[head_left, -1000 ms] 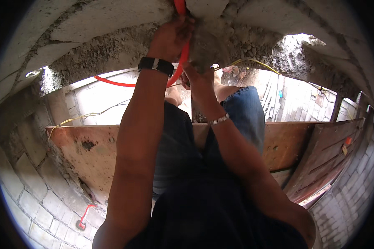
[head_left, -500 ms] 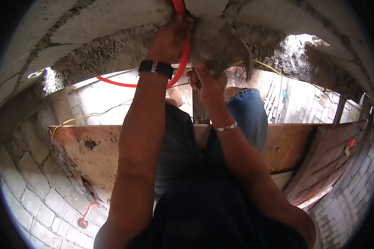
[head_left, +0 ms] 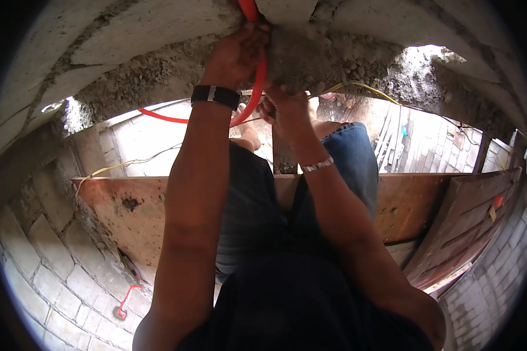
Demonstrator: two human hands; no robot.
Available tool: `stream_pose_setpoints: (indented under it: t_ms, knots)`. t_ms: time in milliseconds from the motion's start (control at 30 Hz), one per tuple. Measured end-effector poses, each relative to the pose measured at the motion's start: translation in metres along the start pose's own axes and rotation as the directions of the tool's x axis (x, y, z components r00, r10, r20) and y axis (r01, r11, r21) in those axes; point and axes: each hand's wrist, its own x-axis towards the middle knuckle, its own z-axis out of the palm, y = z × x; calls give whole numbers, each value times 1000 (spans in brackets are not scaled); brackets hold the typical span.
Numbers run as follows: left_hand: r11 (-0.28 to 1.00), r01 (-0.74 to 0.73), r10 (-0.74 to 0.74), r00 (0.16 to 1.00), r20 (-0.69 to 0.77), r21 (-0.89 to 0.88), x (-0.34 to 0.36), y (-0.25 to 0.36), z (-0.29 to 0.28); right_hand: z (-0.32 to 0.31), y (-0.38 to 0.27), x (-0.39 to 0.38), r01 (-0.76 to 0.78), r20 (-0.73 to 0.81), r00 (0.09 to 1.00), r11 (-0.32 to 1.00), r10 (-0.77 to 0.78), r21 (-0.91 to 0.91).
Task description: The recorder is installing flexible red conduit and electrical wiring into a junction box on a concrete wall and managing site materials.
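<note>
My left hand (head_left: 233, 57), with a black watch on its wrist, is closed at the top middle against the rough wall edge. Its fingers pinch a red flexible tube (head_left: 260, 76), which runs up past them and curves down and left below. Close to the tube's right side, my right hand (head_left: 290, 111) is curled in a grip under the crumbly concrete edge (head_left: 322, 61). What it holds is mostly hidden and too dark to name. A metal bracelet (head_left: 317, 165) circles that wrist.
Below my hands a wooden plank (head_left: 129, 205) crosses the view, with a panelled wooden board (head_left: 465, 228) at right. A yellow cable (head_left: 372, 89) runs along the wall edge. Block walls (head_left: 47, 257) rise at left. A red-ended piece (head_left: 120, 310) shows at lower left.
My right hand has shifted slightly left and up. The blurred grey curved tool seen above it earlier no longer shows. My left hand stays on the red tube, a little farther left.
</note>
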Motion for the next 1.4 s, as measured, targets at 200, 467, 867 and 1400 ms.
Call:
stream_pose_setpoints:
  t_ms: [200,467,867,1400]
  knots:
    - [1000,-12,12,1000,4,-12,-3,-2,8,-8,15,2,161,-6,987,983,-161,83]
    - [998,-35,35,999,-5,-51,-2,-1,-2,0,16,-6,329,-102,943,927,-315,177]
    - [983,82,-59,988,139,-167,9,2,-13,1,13,-9,78,-24,997,996,-79,-34]
    - [964,137,-94,978,187,-227,18,1,-14,11,10,11,109,-49,993,993,-111,-38]
